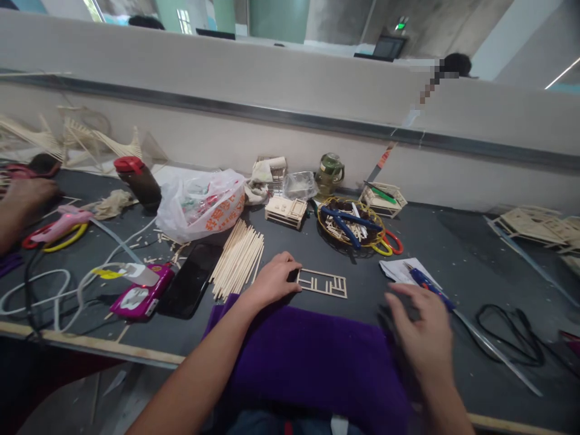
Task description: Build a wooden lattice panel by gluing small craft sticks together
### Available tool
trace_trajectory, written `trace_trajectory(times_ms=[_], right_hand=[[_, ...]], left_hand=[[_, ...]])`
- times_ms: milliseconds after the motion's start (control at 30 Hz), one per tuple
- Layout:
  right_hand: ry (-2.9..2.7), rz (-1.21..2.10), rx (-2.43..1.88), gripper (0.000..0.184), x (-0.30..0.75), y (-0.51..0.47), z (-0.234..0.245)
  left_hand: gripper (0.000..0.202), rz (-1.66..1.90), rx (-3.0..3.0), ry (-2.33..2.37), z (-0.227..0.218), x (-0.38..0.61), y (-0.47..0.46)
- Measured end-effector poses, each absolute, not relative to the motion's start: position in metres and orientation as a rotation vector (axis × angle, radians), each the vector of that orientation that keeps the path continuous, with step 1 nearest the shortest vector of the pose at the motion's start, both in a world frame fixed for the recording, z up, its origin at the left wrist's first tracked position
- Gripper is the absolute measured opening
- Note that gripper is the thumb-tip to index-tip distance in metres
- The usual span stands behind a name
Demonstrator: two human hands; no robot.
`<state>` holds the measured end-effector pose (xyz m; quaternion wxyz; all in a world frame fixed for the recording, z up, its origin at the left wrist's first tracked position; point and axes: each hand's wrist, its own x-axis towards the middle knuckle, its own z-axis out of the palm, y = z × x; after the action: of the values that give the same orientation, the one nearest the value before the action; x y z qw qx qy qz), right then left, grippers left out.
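Head view, left hand: the left hand [276, 278] has its thumb and fingertips at the near-side end of the stick frame; whether they pinch it I cannot tell.
Stick frame: the small wooden stick frame [336, 296] lies flat just right of the left hand, touching it, short inner pieces between its rails.
Right hand: the right hand [421, 323] is loosely spread and holds nothing, well apart from the frame.
Glue gun: a blue glue gun [423, 281] lies just beyond the right hand, its nozzle over white paper [393, 271].
Stick bundle: loose wooden sticks [238, 257] lie just left of the left hand.
Phone: a black phone [193, 281] lies left of those sticks.
Basket: a yellow wire basket [322, 232] with blue-handled pliers [347, 226] stands beyond both hands, between them.
Cloth: purple cloth [312, 356] spreads between the forearms.
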<state>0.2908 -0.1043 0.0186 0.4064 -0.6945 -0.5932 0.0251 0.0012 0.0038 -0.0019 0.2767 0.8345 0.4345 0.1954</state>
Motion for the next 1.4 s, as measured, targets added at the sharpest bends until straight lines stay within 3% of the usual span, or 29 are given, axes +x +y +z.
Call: trace_trajectory(times_ms=[167,333,667,833,1400], right_hand=[[-2.186,0.130,-1.565,0.015,0.213,-0.056,0.032],[-2.424,0.063,-1.564,0.007,0.184,-0.033,0.023],[-2.493,-0.014,-1.594,0.012,0.182,-0.030,0.012],[-2.468,-0.010,-1.586,0.013,0.182,-0.029,0.010],[-2.418,-0.009,-1.554,0.014,0.184,-0.029,0.005]], left_hand=[[0.046,0.543,2.238,1.168,-0.006,0.000,0.004],[0.046,0.541,2.272,1.165,-0.006,0.000,0.003],[0.042,0.528,2.233,1.172,-0.003,0.000,0.004],[0.027,0.562,2.191,1.145,-0.003,0.001,0.006],[0.033,0.616,2.093,1.225,-0.006,0.009,0.009]])
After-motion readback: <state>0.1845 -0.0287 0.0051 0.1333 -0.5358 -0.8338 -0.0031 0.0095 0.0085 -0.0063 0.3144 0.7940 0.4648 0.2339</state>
